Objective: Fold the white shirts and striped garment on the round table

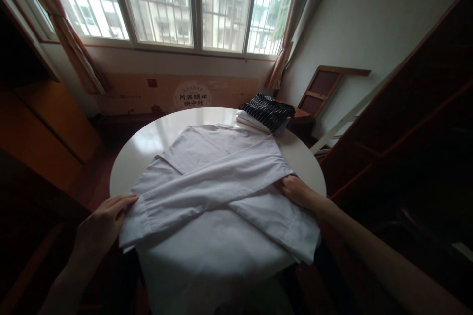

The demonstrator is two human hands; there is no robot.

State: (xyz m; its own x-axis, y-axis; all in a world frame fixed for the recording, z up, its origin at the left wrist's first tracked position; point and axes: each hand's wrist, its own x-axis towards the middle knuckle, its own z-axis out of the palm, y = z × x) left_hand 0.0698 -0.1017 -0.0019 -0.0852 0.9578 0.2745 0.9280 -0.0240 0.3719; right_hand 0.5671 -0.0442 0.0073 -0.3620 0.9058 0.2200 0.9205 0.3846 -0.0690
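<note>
A white long-sleeved shirt (pixel 207 177) lies spread on a round white table (pixel 127 162), its collar end toward the window. Both sleeves are folded across its body and cross near the middle; the lower part hangs over the near edge. My left hand (pixel 103 219) pinches the sleeve edge near the gathered cuff at the left. At the right side, my right hand (pixel 295 191) is closed on the shirt's edge by the upper sleeve. Its fingertips are hidden in the cloth.
On the table's far right lie folded white clothes (pixel 253 122) with a black striped garment (pixel 268 110) on top. Behind the table stands a long printed box (pixel 148 91) below the window. A wooden chair (pixel 320 88) and a white ladder (pixel 347 118) are at the right.
</note>
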